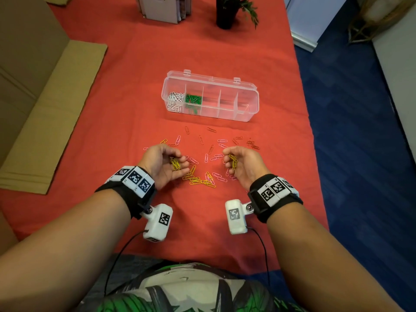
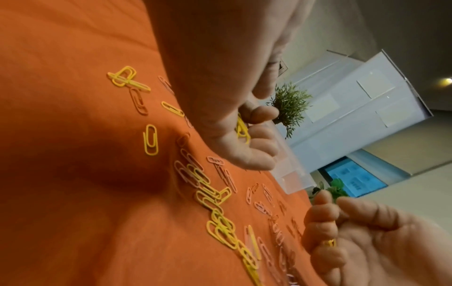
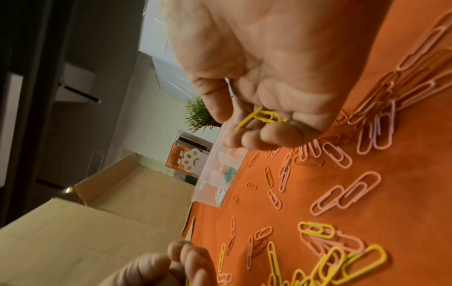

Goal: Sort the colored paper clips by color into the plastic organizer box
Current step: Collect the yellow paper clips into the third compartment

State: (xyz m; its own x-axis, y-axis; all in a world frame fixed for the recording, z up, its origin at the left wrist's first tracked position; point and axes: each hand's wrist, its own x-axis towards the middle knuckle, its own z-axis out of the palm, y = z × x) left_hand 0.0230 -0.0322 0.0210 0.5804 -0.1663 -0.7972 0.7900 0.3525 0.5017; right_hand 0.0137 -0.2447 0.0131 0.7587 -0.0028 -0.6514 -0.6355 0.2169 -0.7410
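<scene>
A clear plastic organizer box stands open on the red cloth, with white clips in its leftmost compartment and green clips in the one beside it. Loose pink, orange and yellow clips lie scattered between the box and my hands. My left hand is palm up, its fingers curled round a bunch of yellow clips. My right hand also cups a bunch of yellow clips in curled fingers. In the left wrist view the held yellow clips peek out between the fingers.
A flat cardboard box lies along the table's left side. A dark plant pot and a cardboard holder stand at the far end. The table's right edge drops to blue carpet.
</scene>
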